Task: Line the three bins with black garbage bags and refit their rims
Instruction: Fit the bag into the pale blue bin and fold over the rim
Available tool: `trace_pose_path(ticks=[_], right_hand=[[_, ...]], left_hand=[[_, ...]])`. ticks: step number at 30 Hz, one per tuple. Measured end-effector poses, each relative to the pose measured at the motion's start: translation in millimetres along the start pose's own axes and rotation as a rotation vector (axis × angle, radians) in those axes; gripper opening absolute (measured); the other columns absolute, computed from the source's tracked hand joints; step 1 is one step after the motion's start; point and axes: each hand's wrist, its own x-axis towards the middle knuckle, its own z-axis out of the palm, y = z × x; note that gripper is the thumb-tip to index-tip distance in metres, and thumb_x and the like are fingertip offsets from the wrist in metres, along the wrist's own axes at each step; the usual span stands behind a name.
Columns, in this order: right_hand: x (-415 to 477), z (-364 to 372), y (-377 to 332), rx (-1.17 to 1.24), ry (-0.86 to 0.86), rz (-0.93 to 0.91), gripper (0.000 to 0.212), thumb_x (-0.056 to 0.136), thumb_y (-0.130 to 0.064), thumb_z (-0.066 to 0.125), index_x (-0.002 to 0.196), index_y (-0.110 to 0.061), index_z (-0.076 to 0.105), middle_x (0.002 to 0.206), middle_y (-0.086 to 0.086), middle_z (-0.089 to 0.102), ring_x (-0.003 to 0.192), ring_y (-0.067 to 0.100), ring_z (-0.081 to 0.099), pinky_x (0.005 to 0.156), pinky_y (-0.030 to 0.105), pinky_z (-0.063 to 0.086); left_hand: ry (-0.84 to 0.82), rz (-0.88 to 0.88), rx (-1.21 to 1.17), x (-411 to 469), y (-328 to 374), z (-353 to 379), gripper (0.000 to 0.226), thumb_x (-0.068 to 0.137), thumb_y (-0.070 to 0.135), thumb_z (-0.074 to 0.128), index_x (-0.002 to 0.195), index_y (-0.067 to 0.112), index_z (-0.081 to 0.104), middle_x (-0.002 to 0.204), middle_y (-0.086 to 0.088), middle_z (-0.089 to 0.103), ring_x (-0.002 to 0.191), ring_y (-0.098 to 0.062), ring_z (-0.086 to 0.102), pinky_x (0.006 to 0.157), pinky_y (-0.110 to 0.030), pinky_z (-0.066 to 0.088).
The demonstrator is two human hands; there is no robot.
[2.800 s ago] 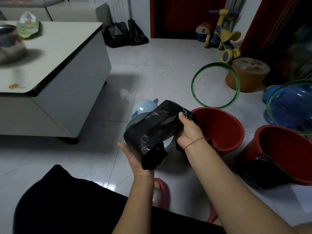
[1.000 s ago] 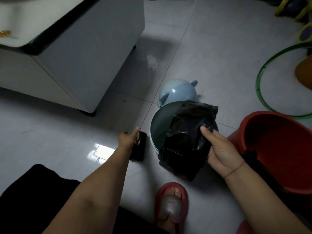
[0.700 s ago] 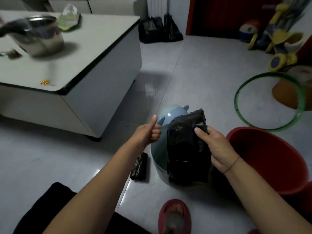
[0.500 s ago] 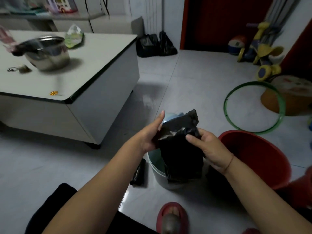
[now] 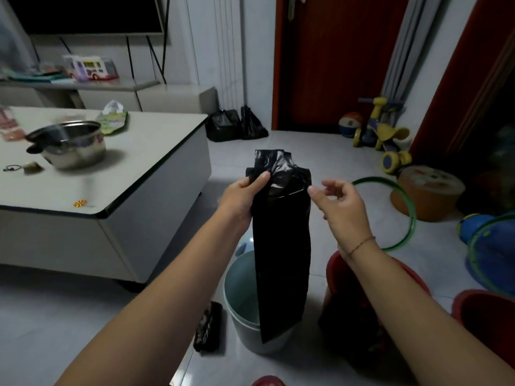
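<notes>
A long, flat black garbage bag [image 5: 281,246] hangs upright over the pale blue bin [image 5: 239,305]. My left hand [image 5: 243,201] grips its top left corner. My right hand [image 5: 338,203] is at the top right edge, thumb tip touching it, fingers loosely curled and apart. A red bin [image 5: 333,271] stands right of the blue one, black plastic [image 5: 345,324] draped at its side. A second red bin [image 5: 485,310] is at the lower right. One green rim ring [image 5: 411,215] lies on the floor; another [image 5: 473,254] rests around a blue object.
A roll of black bags [image 5: 207,327] lies left of the blue bin, whose blue lid [image 5: 243,246] lies behind it. A white low table [image 5: 145,168] with a steel pot [image 5: 69,143] fills the left. An orange stool [image 5: 429,190] and toy tricycle [image 5: 381,135] stand at the right.
The folded bag has been lifted and now hangs full length. My left hand, which had set the roll on the floor, came back and took the bag's top; my right hand slid to the edge.
</notes>
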Motion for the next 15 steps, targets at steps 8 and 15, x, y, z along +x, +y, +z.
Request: trace_pose_path(ticks=[8, 15], right_hand=[[11, 22, -38, 0.133, -0.108, -0.083, 0.009, 0.083, -0.023, 0.070, 0.091, -0.019, 0.067, 0.086, -0.001, 0.074, 0.077, 0.013, 0.071, 0.067, 0.025, 0.057], [39, 29, -58, 0.319, -0.202, -0.009, 0.005, 0.083, -0.020, 0.068, 0.082, -0.015, 0.070, 0.077, 0.000, 0.075, 0.076, 0.015, 0.072, 0.070, 0.027, 0.058]], left_hand=[[-0.106, 0.028, -0.035, -15, 20, 26, 0.039, 0.077, 0.028, 0.074, 0.106, 0.002, 0.069, 0.099, -0.016, 0.074, 0.091, -0.030, 0.071, 0.073, -0.032, 0.057], [-0.063, 0.092, -0.097, -10, 52, 20, 0.041, 0.088, 0.036, 0.064, 0.113, 0.004, 0.067, 0.107, -0.015, 0.072, 0.094, -0.026, 0.071, 0.069, -0.033, 0.058]])
